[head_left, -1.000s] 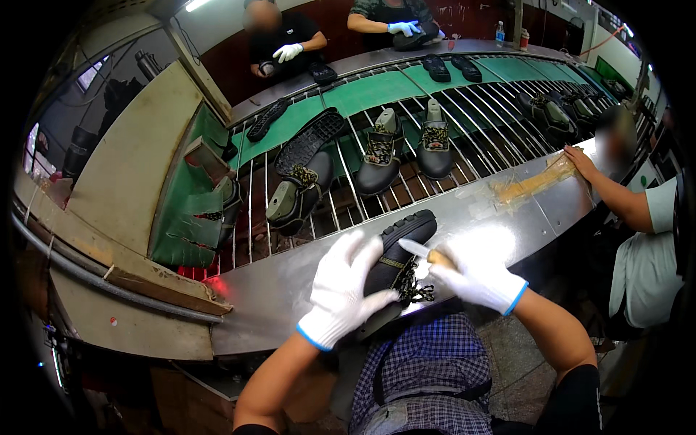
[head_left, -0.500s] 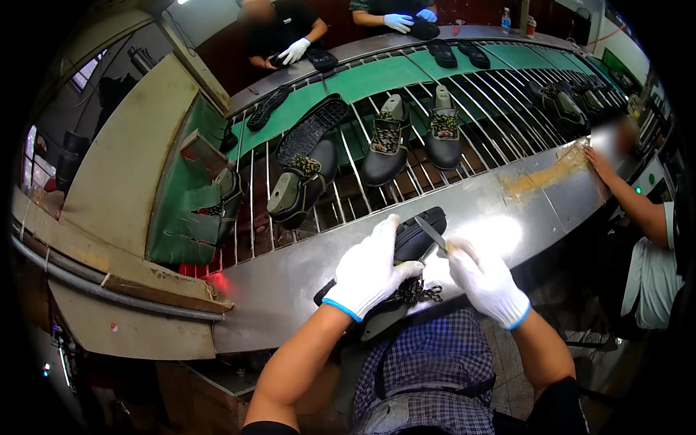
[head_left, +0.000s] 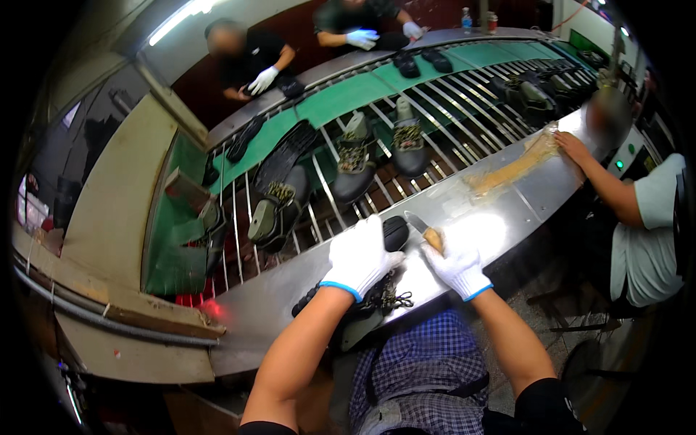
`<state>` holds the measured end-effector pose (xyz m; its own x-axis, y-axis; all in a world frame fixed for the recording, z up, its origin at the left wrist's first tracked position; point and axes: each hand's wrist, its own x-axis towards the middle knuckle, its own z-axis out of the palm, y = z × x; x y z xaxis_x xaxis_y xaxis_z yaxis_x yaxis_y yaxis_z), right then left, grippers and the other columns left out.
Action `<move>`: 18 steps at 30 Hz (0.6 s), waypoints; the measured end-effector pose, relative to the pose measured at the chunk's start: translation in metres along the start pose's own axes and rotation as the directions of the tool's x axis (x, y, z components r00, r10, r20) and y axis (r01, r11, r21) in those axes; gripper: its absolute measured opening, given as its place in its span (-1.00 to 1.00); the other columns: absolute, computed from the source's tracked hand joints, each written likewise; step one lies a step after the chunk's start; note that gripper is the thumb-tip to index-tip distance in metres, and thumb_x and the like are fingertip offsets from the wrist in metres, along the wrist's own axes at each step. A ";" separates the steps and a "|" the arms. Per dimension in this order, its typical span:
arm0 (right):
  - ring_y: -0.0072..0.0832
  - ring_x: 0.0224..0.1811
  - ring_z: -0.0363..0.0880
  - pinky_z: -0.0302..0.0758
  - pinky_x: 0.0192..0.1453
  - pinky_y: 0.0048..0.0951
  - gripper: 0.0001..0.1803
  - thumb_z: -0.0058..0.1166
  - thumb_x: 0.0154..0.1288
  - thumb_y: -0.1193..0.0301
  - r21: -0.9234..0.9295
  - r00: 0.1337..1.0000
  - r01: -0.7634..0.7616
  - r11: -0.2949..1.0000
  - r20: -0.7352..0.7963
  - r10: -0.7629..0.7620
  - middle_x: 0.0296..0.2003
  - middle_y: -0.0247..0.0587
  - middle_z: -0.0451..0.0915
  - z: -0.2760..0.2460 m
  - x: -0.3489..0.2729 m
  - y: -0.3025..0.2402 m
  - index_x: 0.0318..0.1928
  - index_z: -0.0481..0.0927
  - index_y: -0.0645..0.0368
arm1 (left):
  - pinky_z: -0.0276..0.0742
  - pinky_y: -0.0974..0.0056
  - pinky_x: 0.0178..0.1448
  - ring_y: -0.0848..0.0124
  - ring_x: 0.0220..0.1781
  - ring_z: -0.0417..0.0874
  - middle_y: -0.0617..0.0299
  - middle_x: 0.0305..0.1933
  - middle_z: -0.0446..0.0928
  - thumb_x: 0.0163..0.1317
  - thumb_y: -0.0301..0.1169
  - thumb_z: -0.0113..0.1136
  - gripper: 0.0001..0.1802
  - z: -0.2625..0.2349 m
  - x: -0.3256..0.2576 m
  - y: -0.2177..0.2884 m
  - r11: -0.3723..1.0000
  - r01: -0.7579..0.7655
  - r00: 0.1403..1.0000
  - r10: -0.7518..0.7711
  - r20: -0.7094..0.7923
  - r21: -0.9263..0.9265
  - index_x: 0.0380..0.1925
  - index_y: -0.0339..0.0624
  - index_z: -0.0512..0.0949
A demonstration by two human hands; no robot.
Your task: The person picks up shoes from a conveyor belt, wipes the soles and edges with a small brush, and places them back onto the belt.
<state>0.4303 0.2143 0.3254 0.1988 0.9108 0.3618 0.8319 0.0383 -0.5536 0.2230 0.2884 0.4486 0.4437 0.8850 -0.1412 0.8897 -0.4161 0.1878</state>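
Note:
My left hand (head_left: 361, 255), in a white knit glove with a blue cuff, is closed over a black shoe lying tilted on the metal ledge. The shoe's rounded toe (head_left: 396, 233) sticks out past my fingers, and loose patterned laces (head_left: 391, 296) hang on the side toward my right hand. At its near end a grey-green last (head_left: 360, 330) shows. In my gloved right hand (head_left: 458, 265) is a knife (head_left: 433, 238) with a wooden handle, its blade up and leftward beside the toe. My left hand hides the middle of the shoe.
Several lasted shoes (head_left: 354, 170) and black soles (head_left: 286, 148) rest on the metal-bar rack (head_left: 319, 181) beyond the metal ledge (head_left: 268, 290). Two gloved co-workers work across the green strip (head_left: 348, 94). Another person's bare hand (head_left: 573, 147) touches the ledge at right. A beige panel (head_left: 123, 203) stands left.
The view has shifted, so the scene sits lower and further left. The knife blade, earlier across the shoe's toe, is now apart from it on the right. My left hand keeps its hold.

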 end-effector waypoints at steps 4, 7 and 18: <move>0.16 -0.09 0.78 0.70 0.02 0.09 -0.50 0.23 0.50 -0.07 0.140 0.992 -0.128 0.982 0.015 0.127 -0.10 0.08 0.78 0.010 0.006 0.000 0.24 0.58 -0.07 | 0.75 -0.04 0.18 -0.03 0.10 0.83 -0.09 0.07 0.74 0.06 0.19 0.58 -0.10 0.003 -0.013 -0.011 0.998 0.011 0.992 -0.019 -0.122 -0.067 0.27 -0.15 0.56; 0.12 -0.06 0.79 0.69 0.08 0.05 -0.49 0.23 0.50 -0.06 0.144 0.990 -0.132 0.981 0.072 0.123 -0.11 0.08 0.79 0.003 0.011 -0.009 0.24 0.58 -0.05 | 0.75 0.02 0.24 -0.02 0.10 0.84 -0.11 0.14 0.75 -0.03 0.05 0.72 -0.02 -0.041 -0.060 0.004 0.981 -0.111 0.952 0.058 -0.302 -0.162 0.35 -0.17 0.54; -0.16 0.04 0.78 0.67 0.21 -0.20 -0.46 0.25 0.58 0.13 0.513 0.930 -0.271 0.815 0.358 0.084 0.04 0.07 0.76 0.010 -0.034 -0.041 0.31 0.59 0.29 | 0.64 0.04 0.47 -0.04 0.39 0.73 -0.14 0.36 0.66 -0.05 -0.11 0.76 0.12 0.001 -0.198 -0.145 0.722 0.471 0.833 -0.552 -0.012 -0.506 0.51 -0.21 0.40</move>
<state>0.3839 0.1860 0.3283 0.0688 0.9974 0.0214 0.3585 -0.0047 -0.9335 0.0063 0.1738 0.4486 -0.1230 0.9700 -0.2095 0.7976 0.2222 0.5607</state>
